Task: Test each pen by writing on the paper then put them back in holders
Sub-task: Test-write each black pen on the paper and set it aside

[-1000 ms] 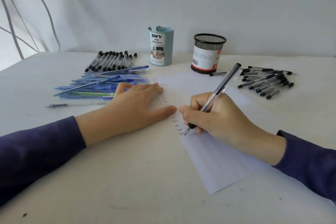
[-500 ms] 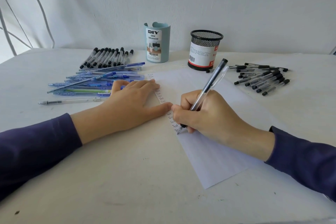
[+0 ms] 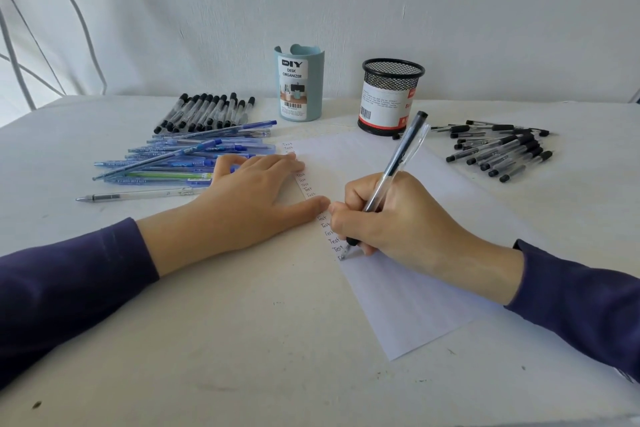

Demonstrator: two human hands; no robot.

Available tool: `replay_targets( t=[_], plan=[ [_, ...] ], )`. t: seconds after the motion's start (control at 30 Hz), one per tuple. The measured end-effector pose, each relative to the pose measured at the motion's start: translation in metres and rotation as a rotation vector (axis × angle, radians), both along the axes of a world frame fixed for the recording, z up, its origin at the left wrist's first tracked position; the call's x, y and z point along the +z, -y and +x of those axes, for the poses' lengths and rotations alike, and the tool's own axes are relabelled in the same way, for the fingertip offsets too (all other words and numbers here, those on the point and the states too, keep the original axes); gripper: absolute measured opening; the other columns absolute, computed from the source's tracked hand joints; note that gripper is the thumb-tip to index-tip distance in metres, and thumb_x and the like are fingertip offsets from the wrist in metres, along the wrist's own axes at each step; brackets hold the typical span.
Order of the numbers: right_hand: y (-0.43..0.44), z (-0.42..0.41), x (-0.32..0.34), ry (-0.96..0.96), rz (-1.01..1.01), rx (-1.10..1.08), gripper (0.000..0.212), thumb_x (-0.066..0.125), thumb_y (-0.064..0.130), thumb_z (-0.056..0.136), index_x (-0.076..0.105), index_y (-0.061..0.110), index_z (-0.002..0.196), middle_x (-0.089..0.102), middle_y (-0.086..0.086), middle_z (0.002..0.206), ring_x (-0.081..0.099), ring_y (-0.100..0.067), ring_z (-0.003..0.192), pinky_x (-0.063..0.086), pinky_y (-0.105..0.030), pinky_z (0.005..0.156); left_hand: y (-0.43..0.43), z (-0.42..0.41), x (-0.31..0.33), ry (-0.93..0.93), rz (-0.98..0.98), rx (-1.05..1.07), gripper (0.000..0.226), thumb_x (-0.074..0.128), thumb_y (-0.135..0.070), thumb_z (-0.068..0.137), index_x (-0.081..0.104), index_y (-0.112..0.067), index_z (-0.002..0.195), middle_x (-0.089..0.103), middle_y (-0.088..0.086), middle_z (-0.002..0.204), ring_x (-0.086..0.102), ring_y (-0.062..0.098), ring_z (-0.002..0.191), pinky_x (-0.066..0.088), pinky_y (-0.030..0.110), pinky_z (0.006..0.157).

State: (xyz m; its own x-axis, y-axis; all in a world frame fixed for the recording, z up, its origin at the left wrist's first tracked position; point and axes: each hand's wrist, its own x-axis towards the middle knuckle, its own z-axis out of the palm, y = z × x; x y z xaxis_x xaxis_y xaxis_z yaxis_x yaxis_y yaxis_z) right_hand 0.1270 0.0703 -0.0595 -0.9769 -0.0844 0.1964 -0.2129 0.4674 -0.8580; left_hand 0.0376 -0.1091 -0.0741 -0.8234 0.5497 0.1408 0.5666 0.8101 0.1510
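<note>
The right hand point(image 3: 398, 218) has shifted the pen point(image 3: 393, 165) 1 row lower.

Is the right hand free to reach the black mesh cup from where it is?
Probably yes. Only bare paper lies between the right hand, which grips a pen, and the black mesh cup; the loose black pens lie off to its right.

Two holders: one blue cup point(image 3: 300, 87) and one black mesh cup point(image 3: 391, 97). One sheet of paper point(image 3: 408, 305). One pen point(image 3: 398, 159) is in the right hand point(image 3: 391, 218). One clear pen point(image 3: 138, 195) lies alone. Three heaps of pens, each too crowded to count: black-capped row point(image 3: 204, 113) far left, blue pile point(image 3: 180, 163) left, black pile point(image 3: 502, 152) right.
</note>
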Motion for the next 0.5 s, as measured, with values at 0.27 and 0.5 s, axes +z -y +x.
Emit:
replay_targets(
  t=[0.27,0.5],
  plan=[
    [0.0003,0.0017,0.0009,-0.008,0.003,-0.005,0.044,0.068,0.015,0.084,0.043,0.017,0.047,0.048,-0.005,0.049,0.045,-0.013,0.046,0.037,-0.024,0.049,-0.0001,0.0004,-0.0002,0.002,0.005,0.001,0.100,0.007,-0.089,0.060,0.032,-0.040,0.144,0.025,-0.020,0.156,0.020,0.000,0.142,-0.001,0.031,0.113],
    [-0.0003,0.0008,0.0004,-0.018,0.009,-0.011,0.045,0.067,0.016,0.084,0.043,0.019,0.046,0.047,-0.003,0.048,0.047,-0.017,0.053,0.036,-0.026,0.051,0.0000,-0.0008,-0.0009,0.001,-0.005,-0.002,0.100,0.007,-0.089,0.062,0.031,-0.040,0.145,0.025,-0.020,0.156,0.020,0.000,0.142,0.000,0.032,0.114]
  ],
)
